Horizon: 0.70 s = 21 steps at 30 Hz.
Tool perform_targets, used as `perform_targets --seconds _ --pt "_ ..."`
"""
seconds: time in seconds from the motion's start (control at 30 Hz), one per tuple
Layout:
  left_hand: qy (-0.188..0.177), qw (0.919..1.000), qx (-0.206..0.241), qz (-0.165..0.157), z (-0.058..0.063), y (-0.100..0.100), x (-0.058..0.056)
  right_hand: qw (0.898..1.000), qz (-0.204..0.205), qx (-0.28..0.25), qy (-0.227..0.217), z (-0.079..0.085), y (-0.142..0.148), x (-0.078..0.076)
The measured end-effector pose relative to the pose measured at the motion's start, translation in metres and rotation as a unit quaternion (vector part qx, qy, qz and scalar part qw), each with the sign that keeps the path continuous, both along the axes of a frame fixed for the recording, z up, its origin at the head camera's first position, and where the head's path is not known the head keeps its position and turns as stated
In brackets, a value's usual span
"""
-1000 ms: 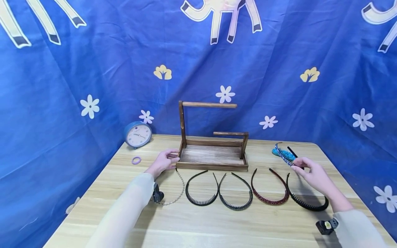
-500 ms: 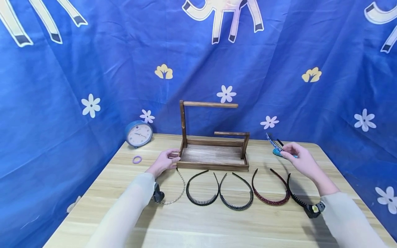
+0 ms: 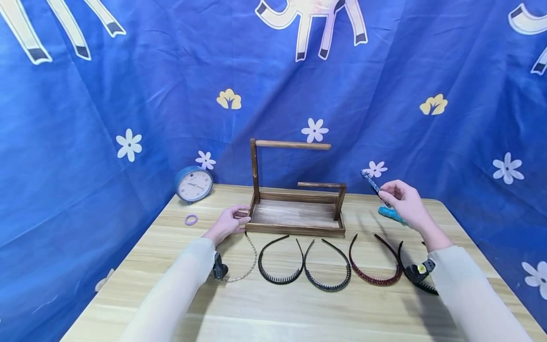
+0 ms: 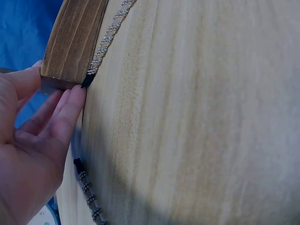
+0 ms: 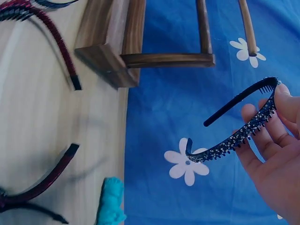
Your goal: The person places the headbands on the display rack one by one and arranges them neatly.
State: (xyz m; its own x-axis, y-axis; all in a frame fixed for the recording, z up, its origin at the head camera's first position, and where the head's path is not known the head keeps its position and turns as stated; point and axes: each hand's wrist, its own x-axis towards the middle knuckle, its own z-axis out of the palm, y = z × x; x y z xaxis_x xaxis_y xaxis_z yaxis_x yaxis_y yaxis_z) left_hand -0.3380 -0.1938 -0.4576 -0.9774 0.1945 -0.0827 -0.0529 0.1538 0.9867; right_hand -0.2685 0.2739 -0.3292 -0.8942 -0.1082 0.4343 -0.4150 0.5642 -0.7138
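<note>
In the head view my right hand (image 3: 405, 205) holds a blue glittery toothed headband (image 3: 370, 181) up off the table, right of the rack. The right wrist view shows thumb and fingers pinching that headband (image 5: 241, 136) along one side, its ends pointing toward the wooden rack (image 5: 161, 60). My left hand (image 3: 229, 223) holds the left end of the wooden rack (image 3: 295, 231), thumb and fingers at its corner. In the left wrist view those fingertips touch the rack (image 4: 77, 42) beside a beaded headband (image 4: 110, 35). Part of the beaded headband lies under my left wrist.
Near the rack lie a black headband (image 3: 278, 281), a dark grey headband (image 3: 326, 287), a red headband (image 3: 376, 281) and another black headband (image 3: 401, 254) partly behind my right wrist. A turquoise bundle (image 3: 391, 214), blue clock (image 3: 194, 185) and purple ring (image 3: 191, 220) stand around.
My right hand has lifted the blue headband up and leftward, away from the turquoise bundle. The left hand has stayed at the rack's end.
</note>
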Motion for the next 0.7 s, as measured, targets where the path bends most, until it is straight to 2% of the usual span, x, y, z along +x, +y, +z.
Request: perform_targets --seconds 0.23,0.43,0.57,0.7 --pt "0.005 1.0 0.002 -0.005 -0.001 0.0 0.0 0.999 -0.01 -0.042 -0.03 0.001 -0.003 -0.025" --pt "0.003 1.0 -0.002 -0.002 -0.002 -0.001 -0.001 0.995 -0.006 -0.097 -0.021 0.008 -0.016 -0.039" --pt "0.003 1.0 -0.003 -0.001 -0.002 0.0 -0.001 0.986 0.014 -0.163 -0.032 0.016 -0.025 -0.046" --pt "0.007 1.0 0.0 -0.005 -0.002 -0.001 0.0 0.977 0.009 -0.207 -0.04 0.026 -0.034 -0.055"
